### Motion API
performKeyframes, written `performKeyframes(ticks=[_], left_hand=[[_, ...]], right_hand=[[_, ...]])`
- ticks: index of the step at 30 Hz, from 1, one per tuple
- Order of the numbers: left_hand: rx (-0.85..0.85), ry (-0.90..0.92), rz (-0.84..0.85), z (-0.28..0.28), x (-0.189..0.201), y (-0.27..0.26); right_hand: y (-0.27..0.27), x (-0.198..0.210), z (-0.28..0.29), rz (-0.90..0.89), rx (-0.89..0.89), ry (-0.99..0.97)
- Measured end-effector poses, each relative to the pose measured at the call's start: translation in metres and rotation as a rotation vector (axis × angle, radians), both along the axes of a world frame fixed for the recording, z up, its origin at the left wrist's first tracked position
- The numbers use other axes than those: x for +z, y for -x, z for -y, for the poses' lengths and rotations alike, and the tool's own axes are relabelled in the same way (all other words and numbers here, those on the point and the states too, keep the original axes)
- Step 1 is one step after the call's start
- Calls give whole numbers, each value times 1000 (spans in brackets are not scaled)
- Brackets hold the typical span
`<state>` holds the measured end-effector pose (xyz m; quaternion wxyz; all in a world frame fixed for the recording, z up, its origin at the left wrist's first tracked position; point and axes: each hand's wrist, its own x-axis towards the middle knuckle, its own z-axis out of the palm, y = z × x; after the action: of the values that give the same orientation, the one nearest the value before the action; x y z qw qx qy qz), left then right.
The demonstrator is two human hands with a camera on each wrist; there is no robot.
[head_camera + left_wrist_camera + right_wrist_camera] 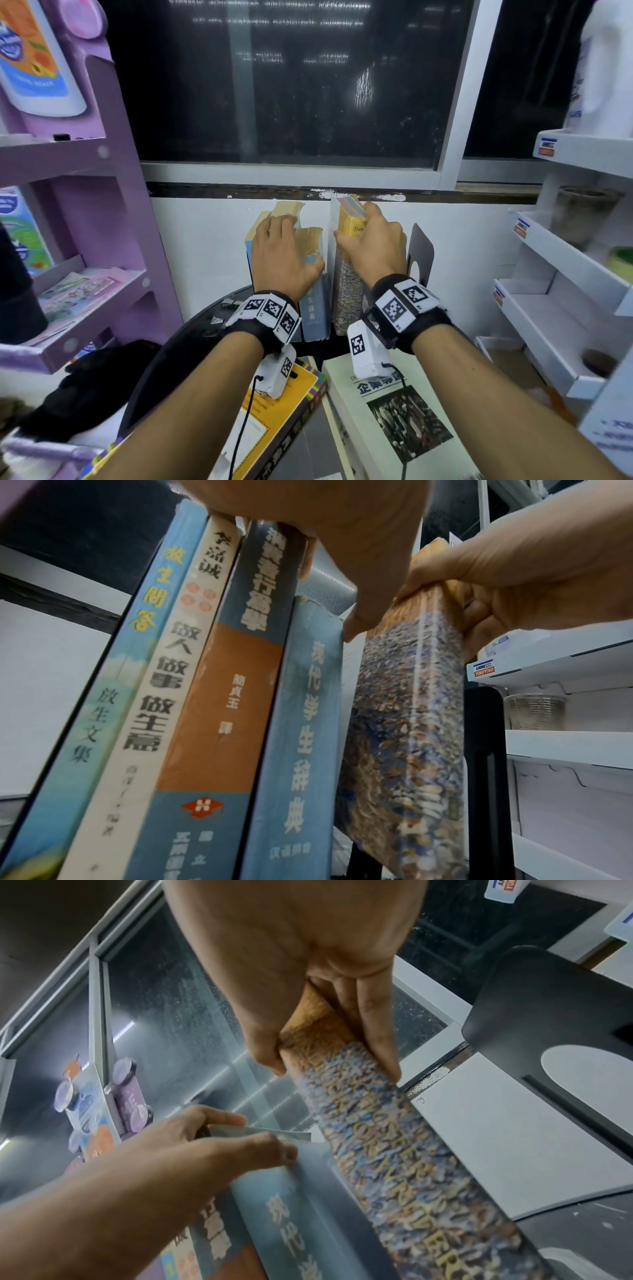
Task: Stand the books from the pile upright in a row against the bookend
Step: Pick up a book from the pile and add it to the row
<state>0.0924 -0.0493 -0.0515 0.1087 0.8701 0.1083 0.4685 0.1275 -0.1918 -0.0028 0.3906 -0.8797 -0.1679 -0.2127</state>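
Several books stand upright on the black round table [191,342], backed by the white wall. My left hand [291,236] lies over their tops, fingers curled on the far edges and thumb [352,626] down beside the blue dictionary [315,315]. My right hand [356,222] grips the top of a mottled-spine book [347,298] between thumb and fingers [377,1031]. That book stands slightly tilted between the dictionary [301,737] and the black bookend [423,250], with a small gap to the bookend. A yellow book [274,421] and a white book [394,428] lie flat in front.
A purple display shelf [85,205] stands close on the left and white shelves [565,274] close on the right. Behind the wall ledge is a dark window [291,85]. A black bag [85,387] lies at the lower left.
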Motion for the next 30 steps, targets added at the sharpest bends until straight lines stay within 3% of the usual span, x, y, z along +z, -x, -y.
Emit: performKeyframes(ticks=[15,22,26,30], left_hand=[[-8,-10,11,1,-1,2],[2,-62,-67,-4,0,5],[46,-115,-109,-9,6,8],[27,-36,-110,-19,15,7]], right_hand=[[-2,-33,-8,73,87,241],[-7,-26,18,67,170,412],[-11,-31,24,-18,262,356],[-12,-34,20,-28,320,294]])
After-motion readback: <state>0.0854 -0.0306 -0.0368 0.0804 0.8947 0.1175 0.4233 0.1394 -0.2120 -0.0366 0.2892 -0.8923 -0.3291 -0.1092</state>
